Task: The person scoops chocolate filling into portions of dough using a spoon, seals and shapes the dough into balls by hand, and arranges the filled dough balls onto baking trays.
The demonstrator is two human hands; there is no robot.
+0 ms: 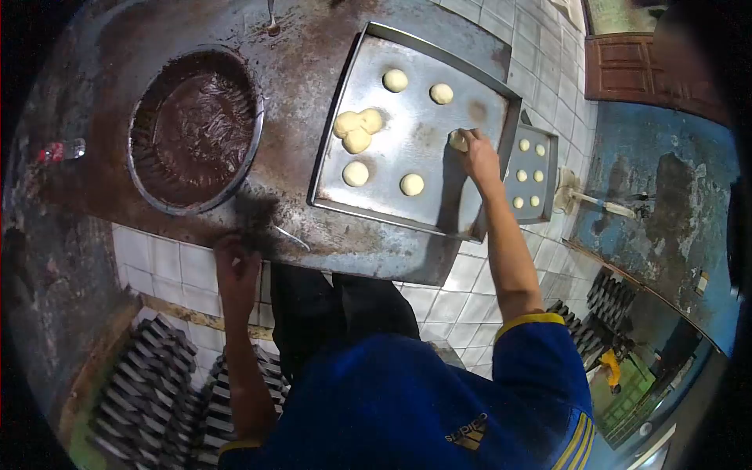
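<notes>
My right hand is over the right part of a large metal baking tray, its fingers closed on a pale dough ball at the tray surface. Single dough balls sit spaced out on the tray, and three more touch one another in a cluster at its left. My left hand hangs at the table's front edge, in shadow. Its fingers are loosely curled and apart, with nothing visible in them. Near it lies a thin metal utensil. A round basin holds a dark brown paste.
Right of the large tray stands a smaller tray of dough balls. A long-handled tool lies beyond it by a blue surface. A small bottle is at the far left. Dark stacked slats are below the table. A person in yellow appears far right.
</notes>
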